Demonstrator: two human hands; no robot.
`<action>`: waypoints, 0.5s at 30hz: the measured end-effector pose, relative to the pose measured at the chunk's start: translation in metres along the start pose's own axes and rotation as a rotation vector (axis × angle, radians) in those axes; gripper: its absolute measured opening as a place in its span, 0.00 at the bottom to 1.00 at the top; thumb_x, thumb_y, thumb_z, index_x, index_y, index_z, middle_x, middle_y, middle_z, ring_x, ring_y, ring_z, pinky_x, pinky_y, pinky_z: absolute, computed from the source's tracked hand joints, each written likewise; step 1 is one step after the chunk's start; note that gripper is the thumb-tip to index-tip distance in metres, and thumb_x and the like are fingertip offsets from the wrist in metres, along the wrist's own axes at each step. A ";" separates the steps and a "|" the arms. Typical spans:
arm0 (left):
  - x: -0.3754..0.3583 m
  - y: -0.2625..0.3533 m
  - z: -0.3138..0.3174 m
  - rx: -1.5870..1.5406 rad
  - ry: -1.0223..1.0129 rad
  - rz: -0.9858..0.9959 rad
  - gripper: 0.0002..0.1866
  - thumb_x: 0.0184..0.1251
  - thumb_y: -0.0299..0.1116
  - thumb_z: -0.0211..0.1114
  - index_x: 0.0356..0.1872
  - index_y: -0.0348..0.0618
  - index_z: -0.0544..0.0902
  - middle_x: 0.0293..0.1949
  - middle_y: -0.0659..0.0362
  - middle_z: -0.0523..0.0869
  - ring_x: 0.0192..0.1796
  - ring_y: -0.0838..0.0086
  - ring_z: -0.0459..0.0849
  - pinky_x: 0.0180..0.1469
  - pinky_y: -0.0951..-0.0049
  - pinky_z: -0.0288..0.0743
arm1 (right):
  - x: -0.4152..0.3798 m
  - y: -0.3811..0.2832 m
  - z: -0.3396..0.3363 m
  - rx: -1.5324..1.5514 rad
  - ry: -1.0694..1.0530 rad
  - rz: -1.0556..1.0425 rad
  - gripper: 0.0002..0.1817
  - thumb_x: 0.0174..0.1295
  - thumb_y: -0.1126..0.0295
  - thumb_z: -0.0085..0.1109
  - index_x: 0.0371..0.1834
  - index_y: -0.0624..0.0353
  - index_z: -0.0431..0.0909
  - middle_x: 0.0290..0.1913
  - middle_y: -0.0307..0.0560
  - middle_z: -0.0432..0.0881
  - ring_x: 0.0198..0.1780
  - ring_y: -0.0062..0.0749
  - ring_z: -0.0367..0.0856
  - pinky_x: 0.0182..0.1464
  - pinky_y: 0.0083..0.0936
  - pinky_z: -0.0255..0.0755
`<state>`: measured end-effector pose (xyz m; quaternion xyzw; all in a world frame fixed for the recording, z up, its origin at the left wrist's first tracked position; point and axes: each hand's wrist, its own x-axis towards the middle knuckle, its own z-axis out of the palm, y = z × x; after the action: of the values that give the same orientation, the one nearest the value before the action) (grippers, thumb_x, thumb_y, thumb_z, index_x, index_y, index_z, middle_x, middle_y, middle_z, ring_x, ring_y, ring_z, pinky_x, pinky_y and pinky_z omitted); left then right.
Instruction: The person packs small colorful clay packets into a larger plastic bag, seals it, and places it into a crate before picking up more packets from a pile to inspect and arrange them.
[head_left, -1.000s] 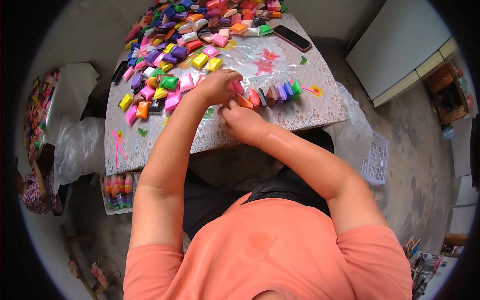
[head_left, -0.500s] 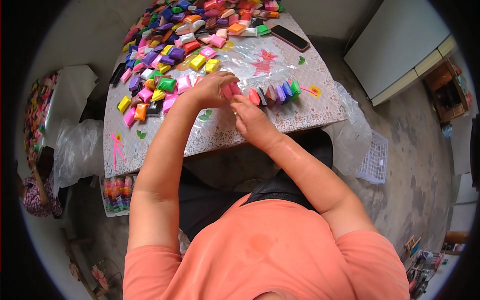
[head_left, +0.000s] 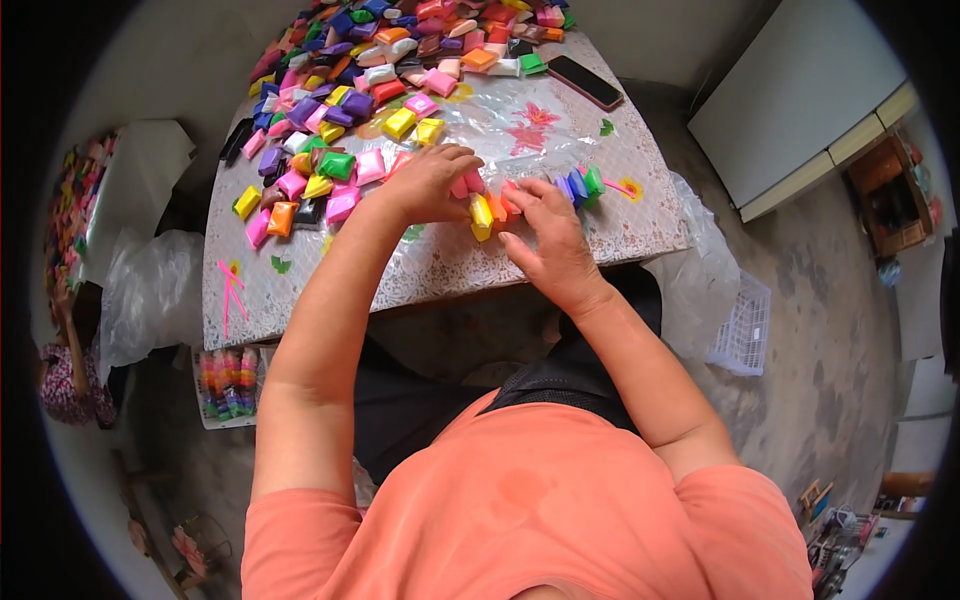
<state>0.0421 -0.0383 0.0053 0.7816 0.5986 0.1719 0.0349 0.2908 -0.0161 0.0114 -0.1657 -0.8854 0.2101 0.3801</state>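
Observation:
My left hand (head_left: 430,185) is closed around pink packets (head_left: 467,183) at the left end of a row of small coloured packets on the patterned tabletop (head_left: 365,280). A yellow packet (head_left: 481,217) stands upright beside its fingers. My right hand (head_left: 552,238) rests on the row, its fingertips on a red-orange packet (head_left: 512,197), which it seems to grip between fingers and thumb. Blue packets (head_left: 577,187) and a green packet (head_left: 593,184) stand past its fingers at the right end. Part of the row is hidden under the hand.
A large heap of coloured packets (head_left: 355,50) covers the back left. A phone (head_left: 584,82) lies at the back right. Clear plastic (head_left: 480,120) lies mid-table. A basket of packets (head_left: 230,385) stands below left, and another person (head_left: 75,375) sits at the far left.
My right hand has moved right, from beside my left hand onto the row. The yellow and orange packets between the hands now show. The view has shifted slightly.

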 end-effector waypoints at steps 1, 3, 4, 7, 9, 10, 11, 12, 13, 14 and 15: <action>0.000 0.000 0.000 -0.001 0.002 0.002 0.40 0.38 0.40 0.80 0.60 0.46 0.77 0.62 0.52 0.77 0.67 0.55 0.72 0.70 0.58 0.63 | 0.000 0.005 0.001 -0.037 -0.026 0.017 0.33 0.51 0.70 0.72 0.62 0.65 0.71 0.64 0.63 0.69 0.67 0.59 0.66 0.68 0.44 0.63; 0.000 0.000 0.000 0.001 0.006 0.008 0.40 0.38 0.40 0.80 0.60 0.46 0.77 0.62 0.52 0.77 0.67 0.55 0.72 0.70 0.58 0.62 | 0.003 0.007 0.002 -0.086 -0.073 0.048 0.37 0.50 0.66 0.73 0.64 0.64 0.69 0.65 0.65 0.67 0.68 0.59 0.65 0.69 0.43 0.62; 0.000 0.000 -0.001 -0.004 0.003 0.007 0.40 0.38 0.39 0.80 0.60 0.46 0.77 0.62 0.52 0.77 0.67 0.55 0.72 0.70 0.58 0.63 | 0.005 0.008 0.003 -0.111 -0.096 0.061 0.38 0.50 0.65 0.74 0.65 0.63 0.69 0.66 0.65 0.66 0.68 0.59 0.65 0.70 0.43 0.62; 0.000 0.001 -0.002 -0.017 -0.002 0.002 0.40 0.38 0.38 0.79 0.60 0.46 0.78 0.62 0.52 0.78 0.67 0.55 0.72 0.70 0.58 0.63 | 0.011 0.011 0.011 -0.150 -0.191 0.110 0.41 0.50 0.59 0.75 0.67 0.60 0.68 0.68 0.66 0.65 0.68 0.60 0.64 0.70 0.44 0.61; 0.000 0.002 -0.003 -0.025 -0.003 -0.003 0.39 0.38 0.38 0.79 0.60 0.46 0.78 0.62 0.52 0.78 0.66 0.55 0.73 0.70 0.58 0.63 | 0.015 0.014 0.017 -0.200 -0.228 0.122 0.41 0.50 0.58 0.75 0.68 0.57 0.67 0.68 0.66 0.64 0.69 0.62 0.62 0.69 0.44 0.63; 0.000 0.002 -0.004 -0.024 -0.004 0.000 0.40 0.38 0.38 0.79 0.60 0.46 0.77 0.62 0.51 0.77 0.67 0.54 0.72 0.70 0.57 0.63 | 0.017 0.014 0.019 -0.225 -0.246 0.130 0.41 0.50 0.57 0.74 0.68 0.56 0.67 0.68 0.66 0.64 0.69 0.62 0.62 0.69 0.45 0.63; 0.000 0.002 -0.004 -0.024 -0.006 0.003 0.40 0.38 0.38 0.80 0.61 0.45 0.77 0.63 0.50 0.77 0.67 0.54 0.72 0.70 0.57 0.64 | 0.018 0.014 0.021 -0.233 -0.260 0.135 0.41 0.51 0.56 0.74 0.68 0.55 0.68 0.68 0.66 0.65 0.69 0.62 0.62 0.69 0.45 0.64; 0.000 0.001 -0.004 -0.024 -0.009 0.006 0.41 0.38 0.38 0.80 0.61 0.45 0.77 0.63 0.50 0.76 0.67 0.53 0.72 0.70 0.57 0.64 | 0.020 0.012 0.022 -0.241 -0.274 0.142 0.40 0.51 0.55 0.74 0.67 0.54 0.68 0.68 0.66 0.65 0.69 0.63 0.62 0.68 0.45 0.64; 0.000 0.000 -0.003 -0.024 -0.006 0.010 0.41 0.38 0.38 0.80 0.61 0.45 0.77 0.63 0.50 0.76 0.67 0.53 0.72 0.70 0.57 0.64 | 0.021 0.011 0.023 -0.248 -0.290 0.149 0.39 0.51 0.55 0.73 0.67 0.53 0.69 0.67 0.66 0.65 0.69 0.63 0.62 0.68 0.45 0.65; 0.000 -0.001 -0.001 -0.023 -0.002 0.014 0.41 0.38 0.37 0.80 0.61 0.45 0.77 0.63 0.50 0.77 0.67 0.53 0.72 0.70 0.57 0.64 | 0.022 0.011 0.026 -0.261 -0.288 0.148 0.39 0.51 0.55 0.73 0.66 0.53 0.69 0.66 0.64 0.66 0.68 0.61 0.63 0.67 0.45 0.65; 0.000 -0.001 -0.001 -0.021 0.003 0.017 0.41 0.38 0.37 0.80 0.61 0.46 0.77 0.63 0.50 0.77 0.67 0.53 0.72 0.69 0.57 0.64 | 0.022 0.011 0.028 -0.274 -0.285 0.146 0.38 0.51 0.55 0.73 0.66 0.52 0.70 0.65 0.63 0.67 0.67 0.60 0.64 0.66 0.45 0.66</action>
<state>0.0404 -0.0382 0.0059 0.7860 0.5901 0.1798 0.0409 0.2567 -0.0031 0.0017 -0.2481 -0.9362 0.1361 0.2085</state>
